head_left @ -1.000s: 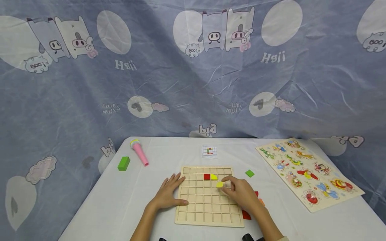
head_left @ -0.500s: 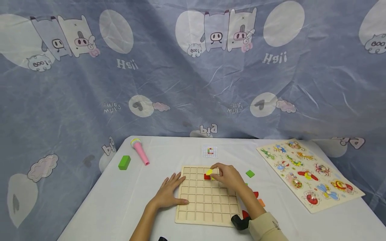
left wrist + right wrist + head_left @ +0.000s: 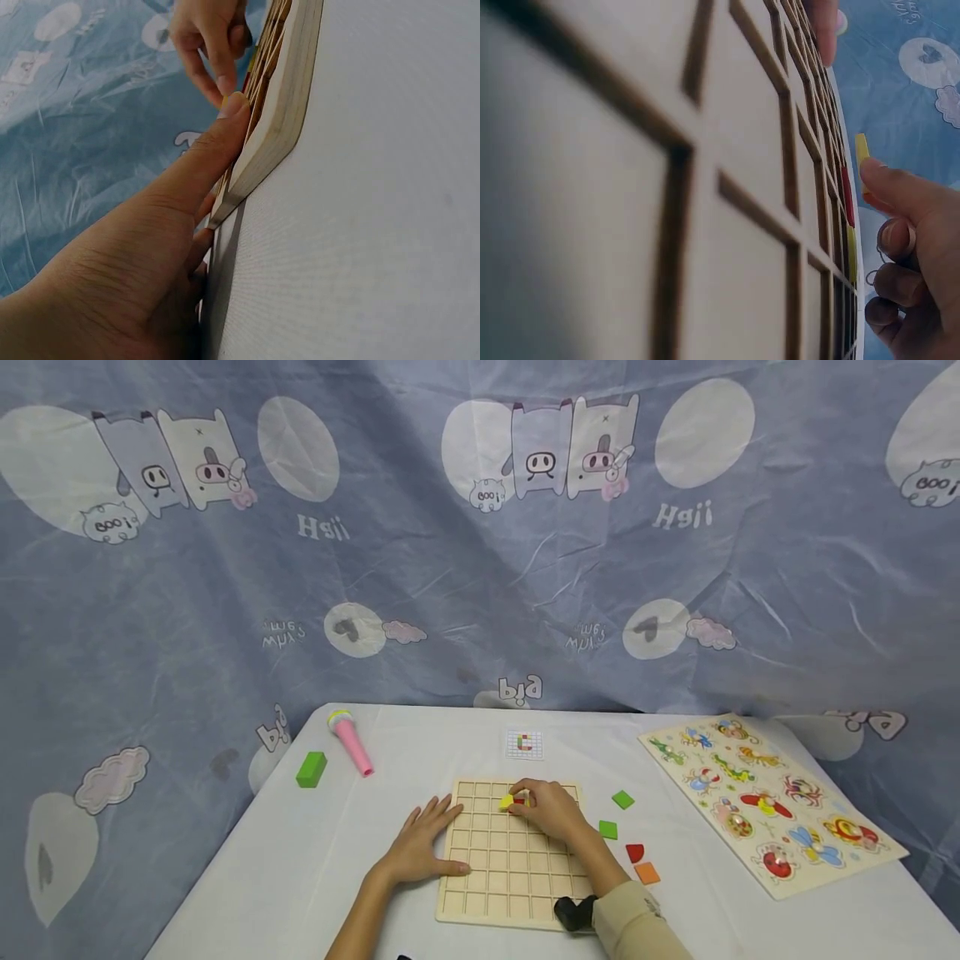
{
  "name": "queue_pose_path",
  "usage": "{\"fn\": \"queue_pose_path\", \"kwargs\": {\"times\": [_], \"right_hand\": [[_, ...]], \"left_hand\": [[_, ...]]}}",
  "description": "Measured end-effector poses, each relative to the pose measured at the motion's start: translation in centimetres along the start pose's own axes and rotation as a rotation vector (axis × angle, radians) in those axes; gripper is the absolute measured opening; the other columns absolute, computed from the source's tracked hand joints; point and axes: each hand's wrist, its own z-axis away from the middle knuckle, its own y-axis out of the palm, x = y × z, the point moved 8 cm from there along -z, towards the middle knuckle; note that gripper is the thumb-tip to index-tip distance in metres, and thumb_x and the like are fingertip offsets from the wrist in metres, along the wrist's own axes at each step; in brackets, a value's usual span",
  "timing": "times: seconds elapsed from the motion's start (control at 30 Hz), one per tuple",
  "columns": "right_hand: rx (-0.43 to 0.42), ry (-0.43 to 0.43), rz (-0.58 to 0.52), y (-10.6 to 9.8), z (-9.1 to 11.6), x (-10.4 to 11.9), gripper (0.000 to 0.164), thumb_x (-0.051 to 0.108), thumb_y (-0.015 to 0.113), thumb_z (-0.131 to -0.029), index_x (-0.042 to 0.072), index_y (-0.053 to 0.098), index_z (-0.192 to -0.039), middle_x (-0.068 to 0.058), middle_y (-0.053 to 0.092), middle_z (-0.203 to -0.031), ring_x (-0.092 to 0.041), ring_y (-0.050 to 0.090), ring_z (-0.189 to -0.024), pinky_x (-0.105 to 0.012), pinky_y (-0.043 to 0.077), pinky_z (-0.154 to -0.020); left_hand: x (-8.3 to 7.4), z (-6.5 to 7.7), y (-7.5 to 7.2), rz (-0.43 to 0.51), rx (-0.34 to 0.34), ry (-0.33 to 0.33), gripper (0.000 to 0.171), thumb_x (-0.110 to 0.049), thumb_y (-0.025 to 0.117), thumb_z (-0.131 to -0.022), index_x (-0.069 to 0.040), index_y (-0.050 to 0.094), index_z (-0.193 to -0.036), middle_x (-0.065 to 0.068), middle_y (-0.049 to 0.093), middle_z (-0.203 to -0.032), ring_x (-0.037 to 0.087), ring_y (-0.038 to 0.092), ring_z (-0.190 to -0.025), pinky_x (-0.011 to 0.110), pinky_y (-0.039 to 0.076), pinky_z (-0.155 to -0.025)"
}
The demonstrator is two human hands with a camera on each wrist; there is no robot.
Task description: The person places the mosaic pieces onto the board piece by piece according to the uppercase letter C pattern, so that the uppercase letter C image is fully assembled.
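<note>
A wooden grid board (image 3: 497, 862) lies on the table in the head view. My left hand (image 3: 417, 845) rests along its left edge, fingers spread and straight, the thumb on the frame. Over the board's far rows, my right hand (image 3: 553, 812) pinches a yellow tile (image 3: 506, 802) between thumb and fingertips. In the right wrist view this yellow tile (image 3: 861, 150) is held just above the grid. A red tile (image 3: 847, 196) and another yellow tile (image 3: 851, 255) sit in the grid close by; the right hand partly covers them in the head view.
Right of the board lie green tiles (image 3: 622, 799), a red rounded tile (image 3: 634, 854) and an orange tile (image 3: 647, 872). A pattern card (image 3: 524, 745) is behind it. An insect puzzle board (image 3: 765, 802) lies far right; a pink toy microphone (image 3: 351, 743) and green block (image 3: 311, 769) lie left.
My right hand has carried the yellow tile leftward across the board, from right of the placed tiles to the left side of the red one. My left hand has stayed in place.
</note>
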Motion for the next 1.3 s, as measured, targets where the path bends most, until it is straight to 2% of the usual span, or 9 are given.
{"fn": "queue_pose_path", "kwargs": {"times": [0.33, 1.3], "right_hand": [[0.029, -0.012, 0.049, 1.0, -0.6, -0.2, 0.025, 0.033, 0.072, -0.079, 0.018, 0.068, -0.099, 0.009, 0.044, -0.054, -0.006, 0.037, -0.046, -0.021, 0.029, -0.039], [0.023, -0.025, 0.046, 1.0, -0.6, 0.0, 0.027, 0.037, 0.073, -0.078, 0.020, 0.068, -0.098, 0.009, 0.043, -0.054, -0.006, 0.036, -0.046, -0.021, 0.028, -0.040]], "left_hand": [[-0.1, 0.1, 0.1, -0.002, 0.002, 0.015, 0.100, -0.070, 0.065, -0.065, -0.016, 0.034, -0.144, 0.009, 0.021, -0.151, 0.032, 0.013, -0.138, 0.053, 0.006, -0.110], [-0.3, 0.1, -0.1, 0.008, -0.009, 0.038, 0.099, -0.068, 0.065, -0.066, -0.014, 0.034, -0.144, 0.011, 0.021, -0.151, 0.034, 0.013, -0.138, 0.055, 0.007, -0.109]]}}
